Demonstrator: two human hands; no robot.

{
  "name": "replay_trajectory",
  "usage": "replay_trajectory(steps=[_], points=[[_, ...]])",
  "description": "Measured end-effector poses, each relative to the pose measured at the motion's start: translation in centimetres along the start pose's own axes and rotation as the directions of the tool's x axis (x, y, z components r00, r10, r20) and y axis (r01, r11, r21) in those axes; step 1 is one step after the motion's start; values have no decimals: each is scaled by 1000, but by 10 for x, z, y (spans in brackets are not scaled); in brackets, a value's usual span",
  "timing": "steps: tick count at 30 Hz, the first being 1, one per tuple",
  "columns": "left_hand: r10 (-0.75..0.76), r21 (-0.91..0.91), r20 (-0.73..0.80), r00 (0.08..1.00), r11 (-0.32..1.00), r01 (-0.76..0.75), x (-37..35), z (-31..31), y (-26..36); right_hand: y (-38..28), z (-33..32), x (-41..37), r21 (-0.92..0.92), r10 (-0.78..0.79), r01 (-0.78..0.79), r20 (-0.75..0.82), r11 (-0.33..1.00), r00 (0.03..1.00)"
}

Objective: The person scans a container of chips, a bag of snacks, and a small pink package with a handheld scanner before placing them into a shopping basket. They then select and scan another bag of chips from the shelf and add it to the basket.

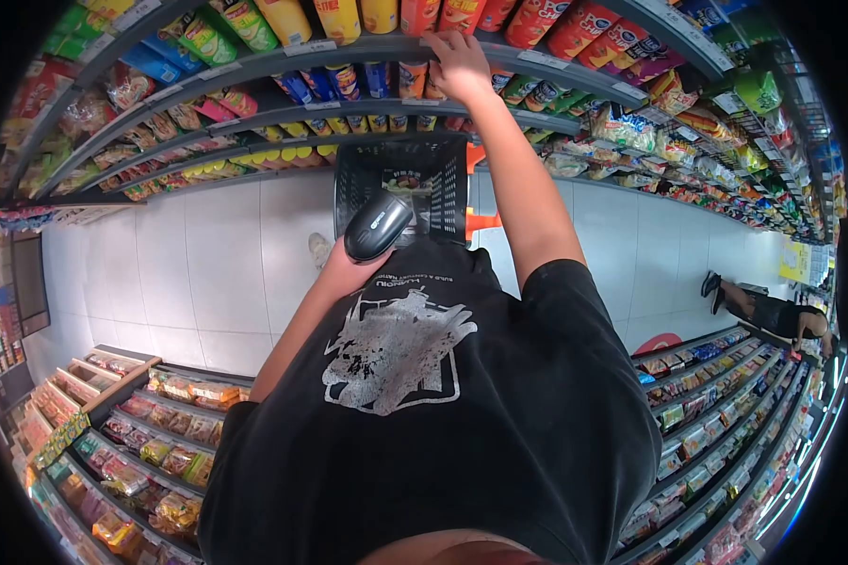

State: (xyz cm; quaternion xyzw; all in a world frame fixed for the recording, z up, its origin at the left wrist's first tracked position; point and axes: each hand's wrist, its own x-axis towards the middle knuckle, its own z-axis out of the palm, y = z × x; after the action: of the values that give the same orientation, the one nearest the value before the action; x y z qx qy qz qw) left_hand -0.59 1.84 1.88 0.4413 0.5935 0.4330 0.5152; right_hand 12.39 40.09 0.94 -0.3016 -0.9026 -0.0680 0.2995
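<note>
In the head view, my left hand point(350, 271) is wrapped round a black handheld barcode scanner point(379, 229), held low in front of my body. The scanner overlaps the near left corner of a black plastic basket point(349, 174) with slotted sides. My right arm stretches up to the shelf, where my right hand point(462, 68) lies with fingers extended at the shelf edge. Its fingertips are right at the bases of red snack canisters point(460, 17). Just below that hand, orange canisters point(412, 80) stand on the shelf underneath.
Yellow canisters point(337, 19) and red chip canisters point(537, 21) flank the reach. Orange parts point(481, 223) stick out beside the basket. Behind me run shelves of packaged snacks point(151, 457). Another person point(773, 315) is by the far right shelves. Pale floor tiles point(207, 245) line the aisle.
</note>
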Motion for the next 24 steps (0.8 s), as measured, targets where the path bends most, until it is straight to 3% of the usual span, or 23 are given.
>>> replay_trajectory(steps=[6,9,12,24], points=[[-7,27,-93,996,1000,9,0,-1,3,-8,0,-11,-83,7,-10,-42,997,999],[22,34,-101,995,999,-18,2,-3,3,-20,3,-15,-121,92,-95,-30,988,995],[-22,46,-67,998,999,25,1,-6,7,-32,1,-15,-96,178,-179,-22,979,984],[-113,26,-19,993,993,114,0,1,6,-33,2,-19,-24,187,-188,-30,982,982]])
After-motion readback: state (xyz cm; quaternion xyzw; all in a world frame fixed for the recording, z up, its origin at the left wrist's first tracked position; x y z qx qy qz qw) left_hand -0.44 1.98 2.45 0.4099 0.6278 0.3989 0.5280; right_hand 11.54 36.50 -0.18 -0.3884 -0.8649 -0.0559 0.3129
